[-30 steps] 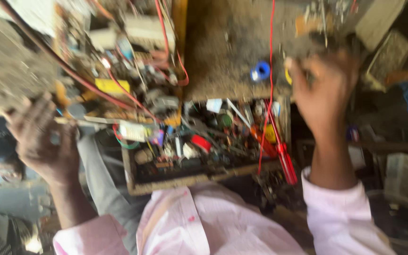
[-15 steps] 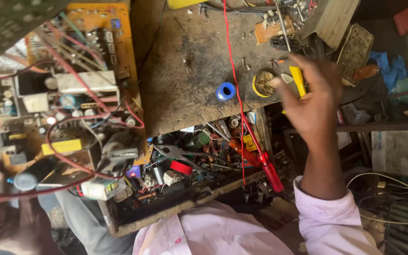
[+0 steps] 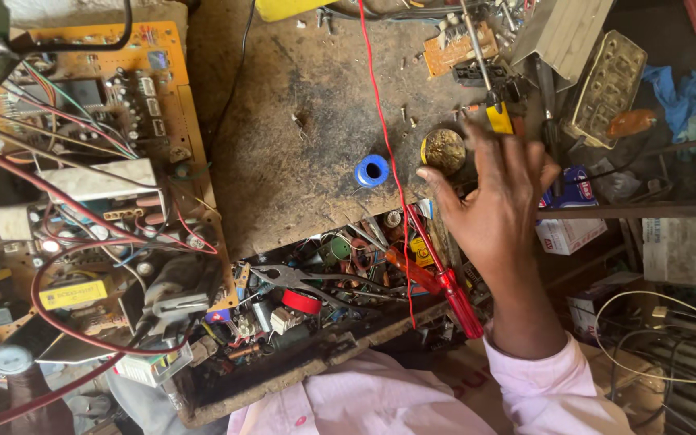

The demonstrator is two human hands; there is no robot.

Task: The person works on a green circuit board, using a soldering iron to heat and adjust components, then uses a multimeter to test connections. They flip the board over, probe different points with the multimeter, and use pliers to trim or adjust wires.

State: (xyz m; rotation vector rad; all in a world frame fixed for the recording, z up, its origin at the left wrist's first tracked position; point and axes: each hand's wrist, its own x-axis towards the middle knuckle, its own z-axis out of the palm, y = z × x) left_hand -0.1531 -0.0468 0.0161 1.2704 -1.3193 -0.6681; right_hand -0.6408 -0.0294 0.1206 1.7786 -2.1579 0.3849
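Note:
My right hand (image 3: 499, 211) hovers over the right side of the worn wooden bench (image 3: 300, 161), fingers spread and nothing gripped. Its fingertips reach a yellow-handled tool (image 3: 499, 117) whose metal shaft points away from me. Just left of the fingers sit a round tin of brown paste (image 3: 444, 149) and a blue spool (image 3: 372, 171). A red probe (image 3: 447, 286) on a red wire (image 3: 380, 105) lies under my wrist. My left hand (image 3: 18, 399) shows only partly at the bottom left, below the orange circuit board (image 3: 98, 169); its grip is hidden.
An open tray (image 3: 300, 302) at the bench front holds pliers, red tape and several small parts. A small brown board (image 3: 461, 48) lies at the back. Boxes, a blue cloth (image 3: 674, 93) and loose cables crowd the right side.
My right hand has slid down from the yellow-handled tool and spread its fingers. The view has shifted, so the circuit board fills more of the left side and my left hand sits lower.

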